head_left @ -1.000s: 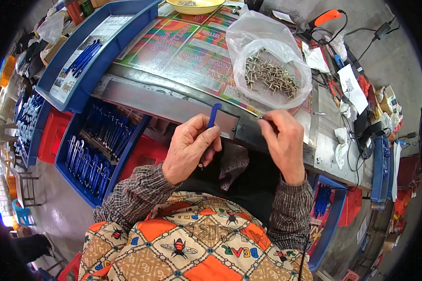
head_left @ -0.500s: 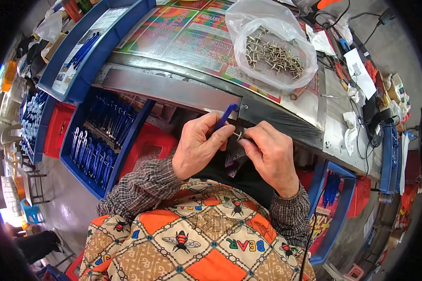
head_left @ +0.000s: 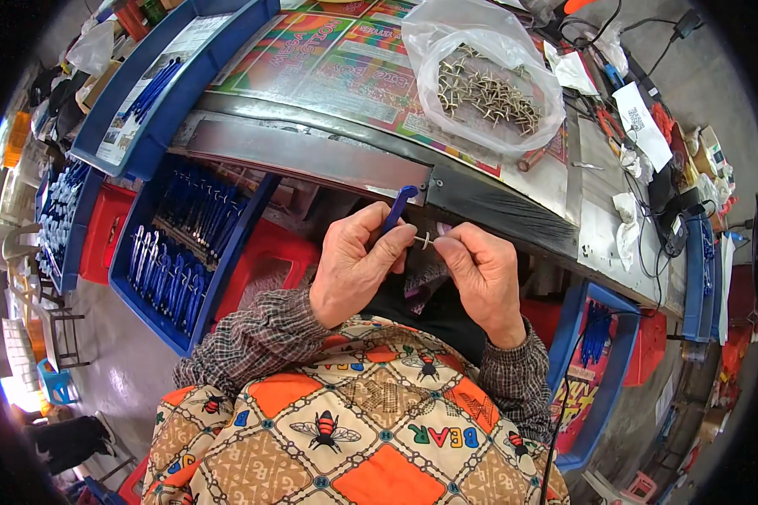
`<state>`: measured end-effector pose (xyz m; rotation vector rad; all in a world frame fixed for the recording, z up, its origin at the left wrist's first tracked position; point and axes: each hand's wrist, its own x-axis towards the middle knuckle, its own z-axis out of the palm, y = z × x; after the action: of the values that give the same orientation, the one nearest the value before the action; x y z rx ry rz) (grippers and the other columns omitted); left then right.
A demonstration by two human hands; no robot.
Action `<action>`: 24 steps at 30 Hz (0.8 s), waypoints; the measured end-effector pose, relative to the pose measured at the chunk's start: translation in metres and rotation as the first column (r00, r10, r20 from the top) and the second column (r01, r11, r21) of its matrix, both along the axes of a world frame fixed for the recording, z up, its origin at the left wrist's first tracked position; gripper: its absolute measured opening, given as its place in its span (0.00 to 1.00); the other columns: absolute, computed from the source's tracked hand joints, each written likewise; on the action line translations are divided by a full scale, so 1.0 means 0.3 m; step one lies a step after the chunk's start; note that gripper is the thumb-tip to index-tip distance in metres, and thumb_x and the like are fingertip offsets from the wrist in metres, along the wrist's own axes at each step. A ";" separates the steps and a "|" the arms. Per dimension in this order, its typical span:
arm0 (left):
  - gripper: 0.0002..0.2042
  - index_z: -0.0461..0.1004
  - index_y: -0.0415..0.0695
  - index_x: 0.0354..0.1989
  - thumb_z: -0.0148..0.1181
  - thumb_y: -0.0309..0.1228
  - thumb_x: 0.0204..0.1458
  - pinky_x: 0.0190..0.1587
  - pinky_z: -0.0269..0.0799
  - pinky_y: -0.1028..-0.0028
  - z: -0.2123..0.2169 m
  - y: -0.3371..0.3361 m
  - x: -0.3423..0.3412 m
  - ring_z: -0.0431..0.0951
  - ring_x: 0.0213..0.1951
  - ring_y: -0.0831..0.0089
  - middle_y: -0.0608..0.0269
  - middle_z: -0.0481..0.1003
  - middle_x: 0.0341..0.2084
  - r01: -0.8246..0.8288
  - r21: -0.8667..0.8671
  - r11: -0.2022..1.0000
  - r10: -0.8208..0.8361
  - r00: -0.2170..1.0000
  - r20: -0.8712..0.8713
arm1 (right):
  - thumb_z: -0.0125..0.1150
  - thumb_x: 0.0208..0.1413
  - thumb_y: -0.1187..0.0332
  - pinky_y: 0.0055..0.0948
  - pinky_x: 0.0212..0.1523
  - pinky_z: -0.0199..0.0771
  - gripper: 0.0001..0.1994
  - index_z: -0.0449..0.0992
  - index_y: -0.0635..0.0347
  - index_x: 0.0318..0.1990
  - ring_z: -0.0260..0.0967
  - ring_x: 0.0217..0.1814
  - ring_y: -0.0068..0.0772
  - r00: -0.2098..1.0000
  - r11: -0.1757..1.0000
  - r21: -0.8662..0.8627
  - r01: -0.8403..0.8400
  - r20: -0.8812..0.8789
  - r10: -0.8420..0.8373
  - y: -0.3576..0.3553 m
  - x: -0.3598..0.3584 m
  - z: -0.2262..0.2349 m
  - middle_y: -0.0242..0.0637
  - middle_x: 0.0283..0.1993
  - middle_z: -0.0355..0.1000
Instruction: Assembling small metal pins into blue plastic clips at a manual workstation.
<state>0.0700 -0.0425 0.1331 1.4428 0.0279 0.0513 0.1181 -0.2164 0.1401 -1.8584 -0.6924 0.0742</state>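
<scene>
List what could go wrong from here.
The small metal piece between the left hand and right hand might slip and drop. The blue hooked piece could twist in the left hand's grip. If knocked, the open plastic bag could spill its loose metal fittings.

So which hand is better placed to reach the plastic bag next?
Right hand, probably: it's nearer the plastic bag, though holding a small metal piece; the left hand grips a blue handle.

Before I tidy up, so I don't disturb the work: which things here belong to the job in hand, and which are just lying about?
Job, apparently:
blue piece in left hand
small metal piece in right hand
bag of metal pieces

Probably lying about:
white sheet
crumpled white paper
</scene>
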 end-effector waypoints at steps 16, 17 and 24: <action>0.07 0.69 0.37 0.29 0.55 0.28 0.56 0.22 0.61 0.84 0.000 -0.010 -0.004 0.66 0.21 0.87 0.71 0.68 0.19 0.017 -0.078 0.997 -0.023 0.997 -0.075 | 0.60 0.53 0.76 0.13 0.24 0.62 0.03 0.72 0.66 0.31 0.61 0.23 0.12 0.947 0.985 0.171 0.038 -0.321 0.019 -0.014 -0.011 -0.021 0.27 0.25 0.67; 0.07 0.69 0.37 0.29 0.55 0.28 0.56 0.22 0.61 0.84 -0.004 -0.010 -0.005 0.66 0.21 0.87 0.71 0.68 0.19 0.021 -0.079 0.997 -0.027 0.997 -0.077 | 0.60 0.53 0.76 0.13 0.24 0.62 0.03 0.72 0.66 0.31 0.61 0.23 0.12 0.946 0.985 0.170 0.038 -0.323 0.019 -0.014 -0.012 -0.021 0.27 0.25 0.67; 0.08 0.70 0.41 0.32 0.54 0.32 0.58 0.20 0.55 0.87 -0.030 -0.014 -0.006 0.65 0.20 0.88 0.72 0.69 0.18 0.008 -0.052 0.999 -0.009 1.000 -0.018 | 0.60 0.55 0.72 0.13 0.24 0.61 0.06 0.72 0.66 0.33 0.60 0.23 0.12 0.959 0.987 0.152 0.051 -0.284 -0.006 -0.012 -0.017 -0.035 0.26 0.25 0.67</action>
<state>0.0682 -0.0467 0.1241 1.3909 0.0373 0.0303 0.1130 -0.2200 0.1294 -1.6627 -0.4582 0.2546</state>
